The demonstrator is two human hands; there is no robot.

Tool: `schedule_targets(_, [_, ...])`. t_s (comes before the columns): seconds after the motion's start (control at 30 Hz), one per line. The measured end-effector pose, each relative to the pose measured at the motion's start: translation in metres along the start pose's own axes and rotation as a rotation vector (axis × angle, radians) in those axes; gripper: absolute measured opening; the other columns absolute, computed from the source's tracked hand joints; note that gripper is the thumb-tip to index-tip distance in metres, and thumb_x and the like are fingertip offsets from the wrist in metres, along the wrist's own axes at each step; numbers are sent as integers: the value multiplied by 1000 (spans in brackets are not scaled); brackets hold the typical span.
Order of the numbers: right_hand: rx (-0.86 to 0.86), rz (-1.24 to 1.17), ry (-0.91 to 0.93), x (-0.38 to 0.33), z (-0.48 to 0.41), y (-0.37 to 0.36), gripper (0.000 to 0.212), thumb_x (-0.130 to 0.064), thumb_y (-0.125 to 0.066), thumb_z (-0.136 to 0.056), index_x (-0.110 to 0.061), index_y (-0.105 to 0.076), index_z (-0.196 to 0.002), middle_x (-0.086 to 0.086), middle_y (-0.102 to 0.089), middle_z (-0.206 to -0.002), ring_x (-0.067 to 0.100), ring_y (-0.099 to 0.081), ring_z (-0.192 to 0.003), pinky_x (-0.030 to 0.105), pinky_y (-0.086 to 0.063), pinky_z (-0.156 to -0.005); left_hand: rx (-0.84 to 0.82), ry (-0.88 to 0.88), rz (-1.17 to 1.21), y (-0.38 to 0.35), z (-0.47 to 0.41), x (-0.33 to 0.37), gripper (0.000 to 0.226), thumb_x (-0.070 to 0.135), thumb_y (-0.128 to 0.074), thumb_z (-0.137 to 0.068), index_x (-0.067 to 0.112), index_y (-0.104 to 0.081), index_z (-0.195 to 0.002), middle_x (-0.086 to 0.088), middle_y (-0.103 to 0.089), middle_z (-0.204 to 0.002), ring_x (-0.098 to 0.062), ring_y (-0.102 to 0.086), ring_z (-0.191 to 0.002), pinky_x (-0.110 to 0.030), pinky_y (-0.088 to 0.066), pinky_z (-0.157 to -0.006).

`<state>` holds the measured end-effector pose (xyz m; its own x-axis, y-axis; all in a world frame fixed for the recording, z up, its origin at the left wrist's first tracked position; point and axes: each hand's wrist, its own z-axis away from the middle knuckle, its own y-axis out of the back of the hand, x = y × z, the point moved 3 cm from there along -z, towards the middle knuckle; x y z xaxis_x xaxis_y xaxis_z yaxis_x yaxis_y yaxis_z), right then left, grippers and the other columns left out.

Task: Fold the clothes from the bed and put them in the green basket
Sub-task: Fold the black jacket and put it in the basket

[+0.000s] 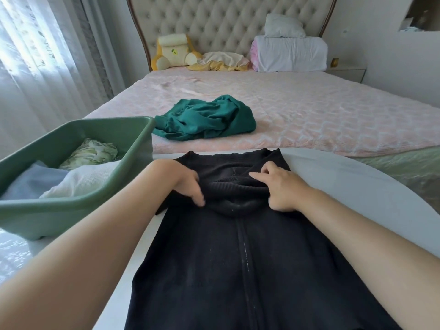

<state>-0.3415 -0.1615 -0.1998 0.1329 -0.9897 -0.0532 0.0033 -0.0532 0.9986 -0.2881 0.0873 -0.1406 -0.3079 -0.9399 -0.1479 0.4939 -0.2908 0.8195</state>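
- Black garment (238, 258), zip running up its middle, lies flat on a white table (357, 186). It stretches from the near edge away toward the bed, and its far part is bunched into a ridge between the two hands.
- Left of the black garment, just beside it, sits the green basket (71, 210). It holds a white folded cloth (81, 179), a pale blue one (35, 179) and a green-patterned bundle (92, 151).
- At the left end of the garment's ridge, the left hand (188, 186) lies with fingers nearly straight over the fabric. Its thumb is hidden, so I cannot tell whether it pinches or only presses.
- At the right end of the ridge, the right hand (281, 189) has its thumb and curled fingers closed round the bunch, with the forefinger stretched out along it.
- Beyond the black garment, on the pink bed (333, 115), a teal garment (207, 120) lies crumpled and not yet folded.
- Far beyond it and to the right, rolled white bedding (290, 53) rests by the headboard.
- What could go wrong, as I judge it:
  - If the left hand only presses while the right one pulls, the fold may come over skewed.
  - A loose flap under the left hand may slip out of the fold.
  - The left forearm passes near the basket's corner and may nudge it during the fold.
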Motion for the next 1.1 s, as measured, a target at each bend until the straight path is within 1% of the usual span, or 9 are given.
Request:
schedule_targets(0.1, [-80,-285,4,3,-7,16,58,-32,-50,-92,-32,-46,-149,-7,-40,-150,17,-40,-137,30,-31,-114,221,-211,322,15,-2,15,60,70,-45,-90,35,-52,-138,4,-48,-147,-22,-44,-132,-43,-32,-112])
schedule_targets(0.2, [5,-299,1,9,-21,27,49,-13,-35,-103,-22,-48,-149,-1,-40,-157,17,-34,-144,27,-25,-117,243,-258,349,10,-14,30,59,68,-41,-93,28,-59,-132,4,-55,-139,-20,-51,-125,-41,-36,-110])
schedule_targets(0.33, [-21,-188,-112,14,-30,21,69,-2,-30,-97,-40,-32,-155,-8,-27,-164,22,-33,-146,35,-36,-112,192,-289,316,5,-24,37,63,59,-64,-86,21,-55,-135,2,-55,-135,-21,-53,-121,-40,-40,-108])
schedule_targets(0.43, [-57,-71,-67,13,-40,14,79,2,-32,-96,-48,-19,-156,-12,-21,-165,26,-40,-141,35,-46,-100,245,-343,336,12,-25,37,43,51,-73,-83,27,-58,-116,6,-56,-119,-16,-56,-104,-35,-46,-97])
schedule_targets(0.57, [-46,-39,-41,15,-60,19,48,-12,-40,-101,-39,-50,-139,1,-45,-139,30,-53,-116,44,-49,-93,152,-236,342,15,-24,31,44,61,-52,-91,25,-66,-113,8,-59,-113,-17,-58,-106,-39,-42,-101])
schedule_targets(0.7, [136,-176,-144,25,-71,28,31,-12,-44,-101,-18,-59,-128,9,-46,-133,30,-54,-111,39,-47,-94,147,-216,295,21,-26,15,31,52,-67,-81,27,-69,-99,8,-68,-103,-15,-64,-96,-41,-49,-99])
schedule_targets(0.83, [334,-237,-317,33,-68,33,22,2,-47,-94,-8,-55,-111,14,-45,-126,29,-53,-94,37,-47,-79,350,-222,327,30,-34,6,72,40,-78,-75,32,-44,-138,1,-54,-132,-24,-55,-115,-44,-46,-101])
schedule_targets(0.93, [200,-294,-358,32,-64,21,49,4,-50,-88,-10,-44,-134,15,-34,-137,33,-55,-103,44,-52,-89,516,-239,132,20,-43,10,89,39,-75,-76,35,-26,-150,-3,-42,-139,-28,-39,-131,-46,-40,-105])
schedule_targets(1.1, [173,-178,-116,6,-56,17,67,3,-46,-83,-17,-43,-147,9,-31,-153,36,-41,-133,45,-40,-109,586,-381,176,-2,-43,12,45,34,-61,-83,34,-46,-126,4,-40,-126,-19,-36,-122,-39,-41,-98])
